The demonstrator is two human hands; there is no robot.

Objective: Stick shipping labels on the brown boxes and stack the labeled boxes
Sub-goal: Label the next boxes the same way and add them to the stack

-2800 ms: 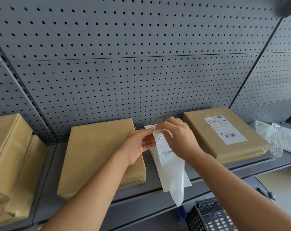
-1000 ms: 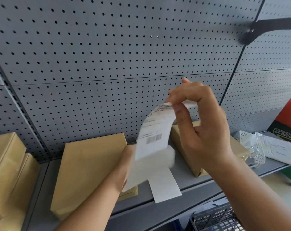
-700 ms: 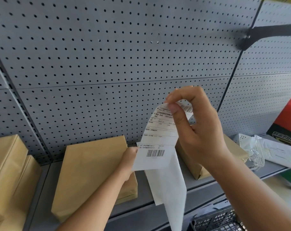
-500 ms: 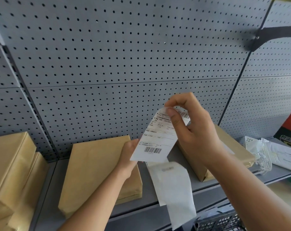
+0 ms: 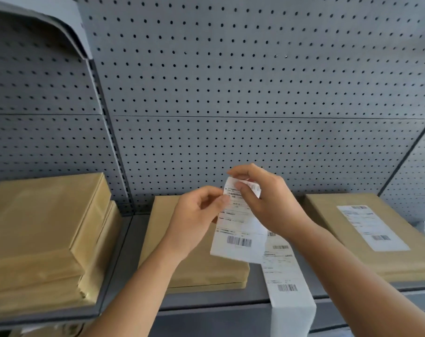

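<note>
I see a grey wall (image 5: 230, 81) across the top of the picture, with rows of small dark dots all over it. The shelf (image 5: 206, 304) along the bottom is plain grey too. In the lower left, the stack of boxes (image 5: 43, 234) is light brown. The middle box (image 5: 194, 268) is the same brown. The box on the right (image 5: 367, 239) is brown with a white sticker (image 5: 373, 227) that has black stripes. In the middle, the label (image 5: 238, 229) is white with tiny black writing and black stripes. Under it, the strip of labels (image 5: 286, 285) at the lower right is white with black stripes too.
</note>
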